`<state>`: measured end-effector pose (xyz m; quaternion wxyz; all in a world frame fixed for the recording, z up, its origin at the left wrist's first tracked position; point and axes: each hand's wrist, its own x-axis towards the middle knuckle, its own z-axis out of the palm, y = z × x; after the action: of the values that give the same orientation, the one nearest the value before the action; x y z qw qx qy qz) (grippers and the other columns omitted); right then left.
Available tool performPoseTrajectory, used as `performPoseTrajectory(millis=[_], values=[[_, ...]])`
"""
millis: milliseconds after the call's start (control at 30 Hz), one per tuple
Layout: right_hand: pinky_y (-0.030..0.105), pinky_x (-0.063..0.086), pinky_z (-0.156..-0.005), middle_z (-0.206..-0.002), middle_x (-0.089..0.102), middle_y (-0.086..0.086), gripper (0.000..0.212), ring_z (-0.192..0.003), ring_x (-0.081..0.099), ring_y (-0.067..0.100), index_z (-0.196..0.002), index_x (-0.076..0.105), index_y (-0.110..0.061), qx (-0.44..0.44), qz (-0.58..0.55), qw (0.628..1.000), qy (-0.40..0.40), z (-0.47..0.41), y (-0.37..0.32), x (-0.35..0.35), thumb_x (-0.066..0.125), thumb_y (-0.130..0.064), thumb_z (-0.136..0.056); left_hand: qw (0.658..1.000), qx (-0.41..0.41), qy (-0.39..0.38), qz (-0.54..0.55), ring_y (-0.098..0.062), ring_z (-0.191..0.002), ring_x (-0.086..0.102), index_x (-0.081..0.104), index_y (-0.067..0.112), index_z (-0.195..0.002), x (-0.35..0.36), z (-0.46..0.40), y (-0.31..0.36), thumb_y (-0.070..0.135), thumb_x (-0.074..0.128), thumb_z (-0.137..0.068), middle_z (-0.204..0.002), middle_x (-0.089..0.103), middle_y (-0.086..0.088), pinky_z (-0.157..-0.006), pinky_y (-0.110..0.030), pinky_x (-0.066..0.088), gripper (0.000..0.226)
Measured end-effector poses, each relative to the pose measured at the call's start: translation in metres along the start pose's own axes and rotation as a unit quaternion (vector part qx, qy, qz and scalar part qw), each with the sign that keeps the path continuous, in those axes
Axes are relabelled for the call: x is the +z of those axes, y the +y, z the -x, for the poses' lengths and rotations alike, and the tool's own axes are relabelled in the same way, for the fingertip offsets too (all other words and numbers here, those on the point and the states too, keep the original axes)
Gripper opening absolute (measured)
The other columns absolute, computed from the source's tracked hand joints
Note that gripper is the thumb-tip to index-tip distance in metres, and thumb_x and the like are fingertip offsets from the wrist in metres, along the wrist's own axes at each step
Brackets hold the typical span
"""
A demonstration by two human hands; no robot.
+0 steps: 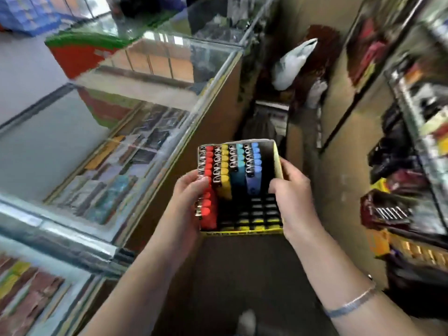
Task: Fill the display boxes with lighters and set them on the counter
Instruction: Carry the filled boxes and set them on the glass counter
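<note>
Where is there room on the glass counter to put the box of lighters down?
Bare glass on the counter lies between the red and green box and the near metal edge. The shelves on the right are crowded. Both the left hand and right hand hold the box of lighters.

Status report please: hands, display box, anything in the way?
Both hands, left hand and right hand, grip the display box. Partly filled; right column empty. Not yet on glass counter. Nothing blocking.

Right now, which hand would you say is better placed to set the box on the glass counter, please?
Probably the left hand: it grips the display box on the side nearest the glass counter; the right hand holds the far side.
</note>
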<state>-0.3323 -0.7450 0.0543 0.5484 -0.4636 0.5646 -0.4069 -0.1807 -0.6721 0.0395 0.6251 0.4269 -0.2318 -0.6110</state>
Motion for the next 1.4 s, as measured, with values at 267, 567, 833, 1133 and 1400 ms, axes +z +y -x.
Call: performPoseTrajectory(millis=[267, 567, 833, 1133, 1400], values=[[0.034, 0.054, -0.07, -0.1, 0.066, 0.002, 0.037, -0.094, 0.064, 0.021, -0.11, 0.059, -0.022, 0.038, -0.033, 0.992, 0.112, -0.066, 0.009, -0.112, 0.057, -0.01, -0.075, 0.997, -0.05, -0.034, -0.039, -0.006, -0.067, 0.068, 0.049, 0.016, -0.122, 0.098, -0.088, -0.046, 0.027, 0.062, -0.073, -0.08, 0.072, 0.003, -0.051, -0.017, 0.05, 0.052], [0.044, 0.057, -0.077, -0.095, 0.07, 0.005, 0.026, -0.089, 0.068, 0.023, -0.093, 0.06, -0.025, 0.063, -0.101, 0.976, 0.183, -0.161, -0.004, -0.173, 0.055, -0.002, -0.081, 0.981, -0.115, -0.118, -0.099, -0.019, -0.099, 0.067, 0.061, 0.031, -0.109, 0.162, -0.215, -0.069, 0.039, 0.07, -0.067, -0.107, 0.07, -0.002, -0.072, -0.033, 0.055, 0.043], [0.045, 0.058, -0.074, -0.091, 0.071, 0.006, 0.024, -0.086, 0.068, 0.025, -0.088, 0.063, -0.023, 0.073, -0.124, 0.958, 0.25, -0.288, -0.035, -0.192, 0.054, -0.002, -0.08, 0.962, -0.134, -0.196, -0.135, -0.016, -0.092, 0.069, 0.058, 0.033, -0.11, 0.215, -0.366, -0.054, 0.04, 0.069, -0.072, -0.1, 0.071, 0.002, -0.065, -0.03, 0.055, 0.04], [0.036, 0.055, -0.069, -0.095, 0.069, 0.0, 0.039, -0.089, 0.066, 0.018, -0.098, 0.06, -0.028, 0.1, -0.131, 0.945, 0.283, -0.398, -0.032, -0.22, 0.055, 0.003, -0.075, 0.939, -0.212, -0.22, -0.156, -0.022, -0.095, 0.068, 0.057, 0.038, -0.107, 0.261, -0.498, -0.075, 0.044, 0.07, -0.067, -0.1, 0.071, 0.002, -0.076, -0.041, 0.054, 0.043], [0.034, 0.052, -0.076, -0.106, 0.062, -0.005, 0.058, -0.1, 0.059, 0.015, -0.109, 0.05, -0.038, 0.149, -0.096, 0.957, 0.231, -0.507, -0.012, -0.281, 0.051, 0.006, -0.071, 0.941, -0.232, -0.188, -0.16, -0.022, -0.093, 0.069, 0.058, 0.04, -0.102, 0.314, -0.603, -0.128, 0.044, 0.069, -0.068, -0.096, 0.071, 0.003, -0.073, -0.042, 0.055, 0.036]])
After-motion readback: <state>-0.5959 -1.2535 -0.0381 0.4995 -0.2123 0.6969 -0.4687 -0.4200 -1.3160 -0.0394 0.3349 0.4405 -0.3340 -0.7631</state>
